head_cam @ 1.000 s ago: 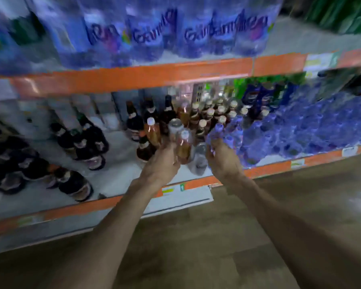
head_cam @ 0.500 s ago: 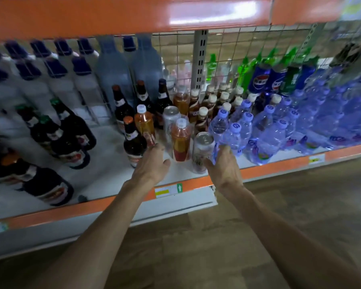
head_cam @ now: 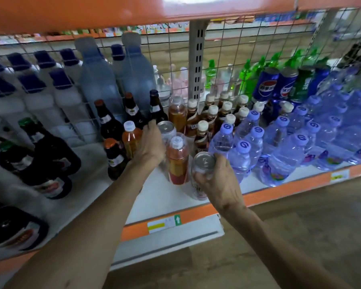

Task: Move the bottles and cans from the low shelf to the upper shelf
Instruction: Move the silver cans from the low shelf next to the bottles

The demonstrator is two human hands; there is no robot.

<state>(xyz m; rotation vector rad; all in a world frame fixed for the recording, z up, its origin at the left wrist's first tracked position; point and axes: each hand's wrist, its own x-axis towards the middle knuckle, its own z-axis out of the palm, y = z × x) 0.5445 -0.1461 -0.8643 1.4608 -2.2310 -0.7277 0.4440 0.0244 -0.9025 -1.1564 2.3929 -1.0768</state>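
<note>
On the low shelf [head_cam: 161, 199] my right hand [head_cam: 219, 180] wraps around a silver can [head_cam: 203, 163] near the front edge. My left hand [head_cam: 150, 144] reaches in beside a second silver can [head_cam: 167, 128], its fingers curled against it; whether it grips the can is unclear. Between the hands stands an orange drink bottle with a clear cap [head_cam: 177, 159]. A smaller orange bottle [head_cam: 130, 136] stands just left of my left hand. The orange front rail of the upper shelf [head_cam: 113, 11] runs across the top.
Dark brown beer bottles [head_cam: 111, 126] stand and lie at left. Small water bottles [head_cam: 279, 142] crowd the right. Brown capped bottles [head_cam: 213, 115], blue cola cans [head_cam: 267, 84] and green bottles sit behind. A wire mesh back [head_cam: 175, 59] and large white jugs [head_cam: 40, 97] close the rear.
The view has moved closer to the low shelf. My right hand has closed around the front silver can. My left hand has reached deeper, up to the rear can.
</note>
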